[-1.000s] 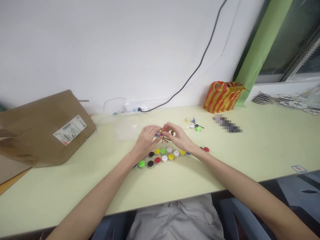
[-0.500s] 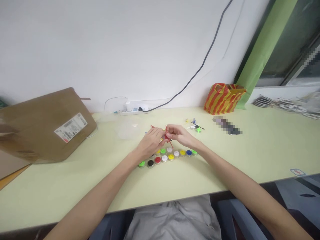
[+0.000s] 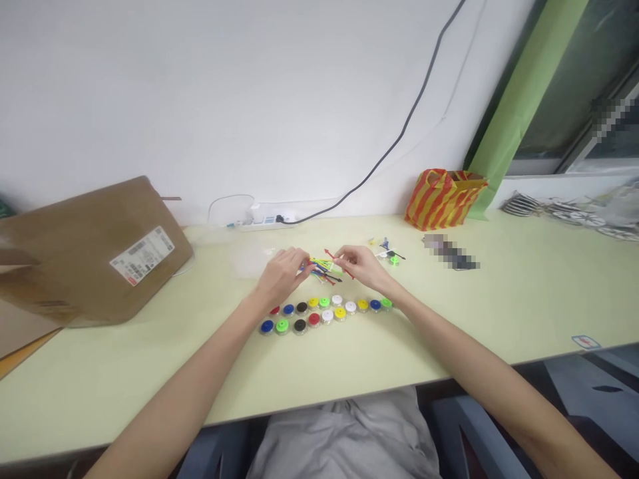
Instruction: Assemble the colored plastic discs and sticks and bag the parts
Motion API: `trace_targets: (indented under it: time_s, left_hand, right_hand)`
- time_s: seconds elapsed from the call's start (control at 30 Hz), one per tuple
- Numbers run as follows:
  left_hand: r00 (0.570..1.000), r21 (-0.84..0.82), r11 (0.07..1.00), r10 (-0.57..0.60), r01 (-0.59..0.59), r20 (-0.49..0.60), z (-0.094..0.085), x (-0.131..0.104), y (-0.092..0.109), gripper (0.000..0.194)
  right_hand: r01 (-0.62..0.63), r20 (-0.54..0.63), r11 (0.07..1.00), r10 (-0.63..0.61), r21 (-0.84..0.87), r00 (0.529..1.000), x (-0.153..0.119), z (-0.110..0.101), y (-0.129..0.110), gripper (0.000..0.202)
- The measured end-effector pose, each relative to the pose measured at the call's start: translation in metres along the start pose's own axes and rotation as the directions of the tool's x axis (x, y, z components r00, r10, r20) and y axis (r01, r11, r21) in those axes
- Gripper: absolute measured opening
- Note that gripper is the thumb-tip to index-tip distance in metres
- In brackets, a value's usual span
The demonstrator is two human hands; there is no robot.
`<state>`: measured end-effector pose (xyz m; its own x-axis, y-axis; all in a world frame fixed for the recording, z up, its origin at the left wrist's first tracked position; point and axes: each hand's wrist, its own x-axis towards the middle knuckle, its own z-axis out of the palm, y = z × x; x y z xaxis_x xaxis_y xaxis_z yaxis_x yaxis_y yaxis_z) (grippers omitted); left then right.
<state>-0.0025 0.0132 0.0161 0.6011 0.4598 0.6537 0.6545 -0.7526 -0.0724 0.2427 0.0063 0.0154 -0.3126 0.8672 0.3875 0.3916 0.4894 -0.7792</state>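
Note:
In my right hand [image 3: 363,265] a thin red plastic arrow [image 3: 329,253] is pinched between thumb and fingertips, its pointed head sticking out to the upper left. My left hand [image 3: 285,269] is closed at the fingertips, with a bit of red at them too small to name. Between the hands lies a pile of thin plastic arrows [image 3: 324,265] in yellow, blue, black, red and white. Closer to me, small round pieces with clear bases and coloured tops [image 3: 314,320] stand in two uneven rows. Their tops are blue, green, black, red, white and yellow.
Beyond my right hand lie a few loose coloured plastic pieces [image 3: 394,260]. A cardboard box [image 3: 90,246] stands at the left. Along the wall are a power strip [image 3: 262,225] with a black cable and a red-and-yellow striped bag [image 3: 442,203]. A clear plastic bag [image 3: 247,258] lies behind my left hand.
My hands have moved apart, the left one leftward, uncovering the arrow pile and more of the round pieces. The red arrow stays in my right hand and now points to the upper left.

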Motion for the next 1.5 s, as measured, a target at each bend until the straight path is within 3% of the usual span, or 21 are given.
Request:
trace_targets:
  time_s: [0.13, 0.3, 0.43, 0.53, 0.7, 0.83, 0.93, 1.0, 1.1, 1.17, 1.27, 1.5]
  left_hand:
    - [0.999, -0.054, 0.998, -0.036, 0.037, 0.018, 0.004, -0.002, -0.003, 0.017]
    - [0.997, -0.212, 0.975, -0.071, 0.072, 0.015, 0.013, -0.004, 0.003, 0.013]
    - [0.997, -0.301, 0.951, -0.071, 0.07, 0.007, 0.014, -0.005, 0.008, 0.015]
    - [0.997, -0.264, 0.963, -0.062, 0.051, -0.035, 0.011, -0.005, 0.012, 0.02]
    - [0.995, -0.241, 0.97, -0.047, 0.024, -0.091, 0.004, -0.002, 0.018, 0.028]
    - [0.993, -0.196, 0.98, -0.039, 0.017, -0.11, 0.0, 0.0, 0.022, 0.036]
    - [0.99, -0.139, 0.987, -0.096, 0.081, -0.108, -0.002, 0.001, 0.025, 0.035]
    - [0.992, -0.103, 0.989, -0.11, 0.103, -0.065, -0.002, 0.0, 0.026, 0.028]
    - [0.995, -0.056, 0.993, -0.102, 0.102, 0.007, 0.001, -0.002, 0.022, 0.028]
    - [0.992, -0.03, 0.992, -0.118, 0.119, 0.032, 0.003, -0.004, 0.018, 0.03]
    - [0.987, 0.0, 0.989, -0.15, 0.15, 0.054, 0.005, -0.006, 0.013, 0.03]
    - [0.984, -0.001, 0.987, -0.161, 0.161, 0.07, 0.006, -0.008, 0.009, 0.031]
  right_hand:
    - [-0.087, -0.066, 0.995, 0.083, -0.058, 0.994, 0.008, 0.012, 0.015, 0.024]
    - [0.023, -0.057, 0.973, -0.037, -0.228, 0.998, 0.008, 0.013, 0.013, 0.023]
    - [0.112, -0.012, 0.988, -0.114, -0.102, 0.993, 0.0, 0.012, -0.003, 0.023]
    - [0.131, 0.022, 0.991, -0.131, 0.019, 0.991, -0.004, 0.017, -0.014, 0.022]
    - [0.109, -0.003, 0.991, -0.109, 0.081, 0.994, -0.009, 0.023, -0.024, 0.017]
    - [0.147, 0.017, 0.989, -0.148, 0.02, 0.989, -0.008, 0.012, -0.026, 0.016]
    - [0.18, 0.077, 0.969, -0.169, -0.171, 0.983, -0.005, -0.007, -0.021, 0.014]
    - [0.147, 0.134, 0.905, -0.1, -0.399, 0.986, -0.003, -0.021, -0.015, 0.01]
    - [0.06, 0.252, 0.78, 0.128, -0.623, 0.959, -0.004, -0.038, -0.007, 0.005]
    - [0.038, 0.35, 0.784, 0.232, -0.62, 0.908, -0.006, -0.043, -0.007, 0.005]
    - [0.037, 0.454, 0.838, 0.256, -0.544, 0.853, -0.009, -0.045, -0.012, 0.008]
    - [0.036, 0.516, 0.889, 0.231, -0.456, 0.825, -0.012, -0.04, -0.029, 0.012]
